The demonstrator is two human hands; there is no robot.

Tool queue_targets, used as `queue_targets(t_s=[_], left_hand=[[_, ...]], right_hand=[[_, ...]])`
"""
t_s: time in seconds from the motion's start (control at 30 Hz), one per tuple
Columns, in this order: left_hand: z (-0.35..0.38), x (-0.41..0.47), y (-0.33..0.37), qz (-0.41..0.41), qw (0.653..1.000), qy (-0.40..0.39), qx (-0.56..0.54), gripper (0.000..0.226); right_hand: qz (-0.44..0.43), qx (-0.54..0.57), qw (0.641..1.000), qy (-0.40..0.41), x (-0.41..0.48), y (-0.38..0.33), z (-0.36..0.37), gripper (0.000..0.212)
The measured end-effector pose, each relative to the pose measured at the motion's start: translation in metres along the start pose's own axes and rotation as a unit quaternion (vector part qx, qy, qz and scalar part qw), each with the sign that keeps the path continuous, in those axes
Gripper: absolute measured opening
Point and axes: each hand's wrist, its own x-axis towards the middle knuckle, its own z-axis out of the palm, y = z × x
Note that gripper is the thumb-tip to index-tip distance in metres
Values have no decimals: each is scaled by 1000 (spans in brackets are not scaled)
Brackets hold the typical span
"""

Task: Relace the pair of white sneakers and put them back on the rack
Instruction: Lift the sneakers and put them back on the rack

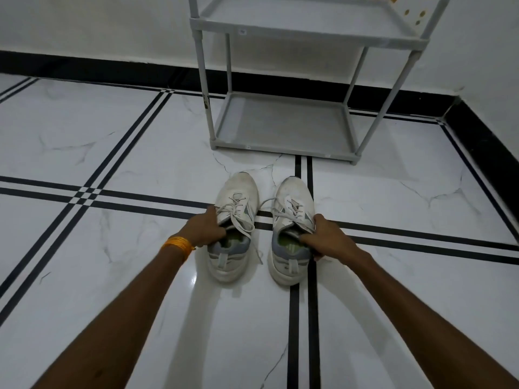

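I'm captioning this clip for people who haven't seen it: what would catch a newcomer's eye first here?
First, the pair of white sneakers side by side on the glossy tiled floor, toes pointing at the rack: the left sneaker held at its collar by the left hand, the right sneaker by the right hand. Next, the grey shoe rack just beyond them against the wall, its visible shelves bare. An orange wristband marks the left wrist.
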Motion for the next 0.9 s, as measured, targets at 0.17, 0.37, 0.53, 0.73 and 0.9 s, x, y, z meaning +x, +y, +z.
queue_targets(t_s=[0.17, 0.37, 0.53, 0.73, 0.9], left_hand=[[15, 11, 14, 91, 992, 80, -23, 39], [23, 20, 32, 116, 985, 118, -52, 32], [22, 7, 53, 146, 976, 139, -80, 55], [-36, -30, 86, 146, 981, 109, -71, 63], [-95, -77, 130, 142, 981, 100, -83, 60]], right_hand=[[35, -6, 999, -4, 5, -8, 9, 34], [-75, -96, 989, 85, 17, 0, -7, 23], [-104, -101, 983, 116, 10, -5, -31, 18], [-128, -60, 982, 125, -33, -35, -66, 23], [-110, -25, 986, 123, -81, -74, -110, 30]])
